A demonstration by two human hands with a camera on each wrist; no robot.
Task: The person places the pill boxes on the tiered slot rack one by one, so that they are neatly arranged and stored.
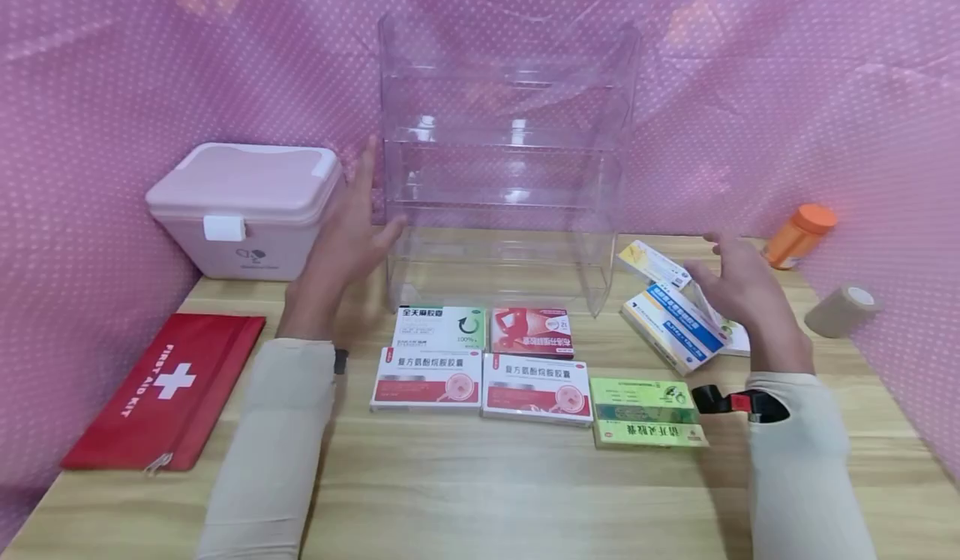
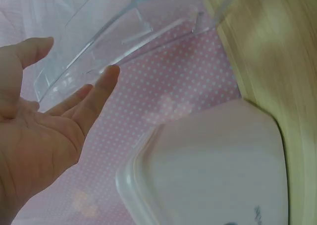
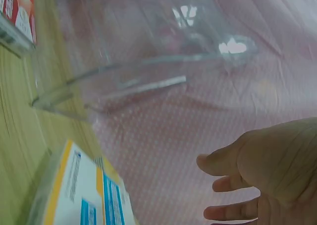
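Clear shelf rack (image 1: 504, 168) upright at back of table (image 1: 480, 493), tiers bare; left hand (image 1: 347, 235) and right hand (image 1: 738, 289) flanking it, fingers apart, holding nothing; medicine boxes (image 1: 480, 360) lying unshelved in front

wooden table (image 1: 480, 493) | clear rack (image 1: 506, 168), pink case (image 1: 243, 210), red pouch (image 1: 165, 389) (zipped), medicine boxes (image 1: 536, 387)

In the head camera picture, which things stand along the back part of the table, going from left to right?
Pink storage box → left hand → clear acrylic shelf rack → right hand → orange pill bottle → beige bandage roll.
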